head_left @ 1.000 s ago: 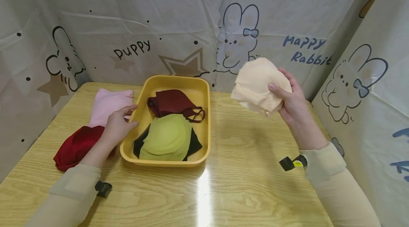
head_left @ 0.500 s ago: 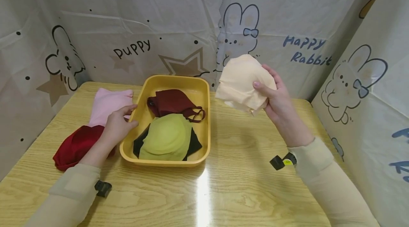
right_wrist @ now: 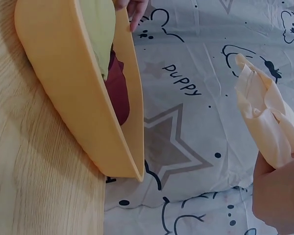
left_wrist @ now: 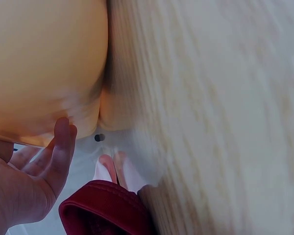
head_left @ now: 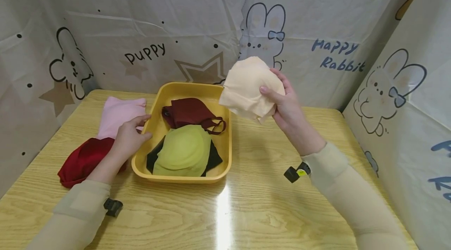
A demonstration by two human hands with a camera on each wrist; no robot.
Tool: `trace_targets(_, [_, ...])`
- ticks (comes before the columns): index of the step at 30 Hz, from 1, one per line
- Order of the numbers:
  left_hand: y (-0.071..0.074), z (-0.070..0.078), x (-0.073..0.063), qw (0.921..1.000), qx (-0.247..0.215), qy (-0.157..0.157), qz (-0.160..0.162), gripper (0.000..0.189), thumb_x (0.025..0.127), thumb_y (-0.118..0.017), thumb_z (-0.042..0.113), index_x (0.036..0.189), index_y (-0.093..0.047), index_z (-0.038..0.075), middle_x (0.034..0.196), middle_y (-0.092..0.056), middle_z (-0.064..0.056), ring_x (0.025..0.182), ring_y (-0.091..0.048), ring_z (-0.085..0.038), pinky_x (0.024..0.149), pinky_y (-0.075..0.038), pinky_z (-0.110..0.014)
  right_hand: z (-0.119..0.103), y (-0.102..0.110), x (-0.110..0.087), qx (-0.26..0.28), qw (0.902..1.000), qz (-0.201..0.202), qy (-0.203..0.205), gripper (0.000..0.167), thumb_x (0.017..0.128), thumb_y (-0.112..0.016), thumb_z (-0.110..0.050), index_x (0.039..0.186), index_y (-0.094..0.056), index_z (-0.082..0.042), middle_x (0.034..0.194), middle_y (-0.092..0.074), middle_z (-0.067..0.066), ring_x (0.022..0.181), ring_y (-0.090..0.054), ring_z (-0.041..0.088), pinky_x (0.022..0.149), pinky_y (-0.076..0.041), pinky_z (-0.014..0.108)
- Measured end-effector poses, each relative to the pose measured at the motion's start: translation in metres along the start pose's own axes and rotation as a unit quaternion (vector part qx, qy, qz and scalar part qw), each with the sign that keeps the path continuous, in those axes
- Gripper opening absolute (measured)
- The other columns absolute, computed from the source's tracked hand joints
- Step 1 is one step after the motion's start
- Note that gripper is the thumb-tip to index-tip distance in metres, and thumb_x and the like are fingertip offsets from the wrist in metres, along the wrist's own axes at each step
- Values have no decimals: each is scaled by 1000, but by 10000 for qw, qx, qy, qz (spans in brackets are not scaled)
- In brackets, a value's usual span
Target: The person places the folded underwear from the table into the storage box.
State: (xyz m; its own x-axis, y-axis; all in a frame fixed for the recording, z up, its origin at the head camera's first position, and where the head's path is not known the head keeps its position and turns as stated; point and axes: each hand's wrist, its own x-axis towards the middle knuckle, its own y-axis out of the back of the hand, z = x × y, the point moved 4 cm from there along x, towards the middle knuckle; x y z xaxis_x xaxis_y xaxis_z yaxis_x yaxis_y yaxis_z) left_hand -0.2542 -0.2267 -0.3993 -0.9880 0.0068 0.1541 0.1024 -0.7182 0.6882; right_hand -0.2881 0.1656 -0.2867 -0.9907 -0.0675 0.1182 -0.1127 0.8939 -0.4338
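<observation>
My right hand [head_left: 290, 115] holds a cream folded bra [head_left: 250, 87], thumb on its near face and fingers behind it. The bra is raised over the table, its left edge overlapping the right rim of a yellow plastic bin [head_left: 230, 156] in the head view. Soft folds of the cream bra [right_wrist: 269, 115] show in the right wrist view. Against the bin's left side rests my left hand [head_left: 130, 136], fingertips at the rim and outer wall. Inside the bin lie a maroon folded bra [head_left: 192, 113] with a thin strap, and a yellow-green one [head_left: 183, 150] over a black piece [head_left: 214, 158].
Left of the bin, a pink folded cloth item [head_left: 121, 115] and a dark red one [head_left: 82, 162] lie on the wood-grain table [head_left: 282, 211]; the left forearm partly covers the red one. A printed curtain [head_left: 197, 19] hangs around the back and sides.
My right hand has carried the cream bra leftward and slightly up, toward the bin. The left hand and the things in the bin have stayed in place.
</observation>
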Motion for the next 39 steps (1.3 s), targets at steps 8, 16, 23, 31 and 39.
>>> trace_targets(8, [-1,0,0,10000,-12,27,-29,56,79,-62,3,134,-50,-1,114,-59,-28,87,-61,-37,75,-53,-44,11,-17,11,13,9998,26,-175,62,82,-60,14,133,-47,-19,132,-44,5,105,-53,19,79,-53,25])
trace_targets(16, [-1,-4,1,10000,34,2,28,56,79,-61,3,133,-50,-1,114,-60,-27,86,-62,-37,74,-53,-46,27,-29,22,66,9995,-2,-296,62,81,-60,15,132,-48,-18,135,-44,7,106,-54,20,81,-53,26])
trace_targets(23, [0,-2,2,10000,32,-32,46,56,79,-62,3,134,-50,0,114,-59,-27,86,-62,-37,75,-53,-47,43,-36,28,36,9994,-21,-354,61,81,-60,14,132,-47,-17,134,-45,8,108,-54,21,84,-52,26])
trace_targets(31, [1,-3,2,9999,48,-65,71,55,79,-62,2,133,-51,0,113,-60,-27,85,-62,-37,74,-53,-48,68,-39,34,222,9979,84,-608,66,81,-59,16,135,-46,-21,133,-46,7,105,-55,20,82,-53,26])
trace_targets(39, [1,-3,1,10000,50,-49,43,55,79,-63,3,133,-51,0,113,-60,-27,85,-62,-37,74,-52,-45,94,-41,40,227,9972,198,-681,66,80,-58,17,134,-48,-19,137,-45,5,111,-51,21,89,-48,27])
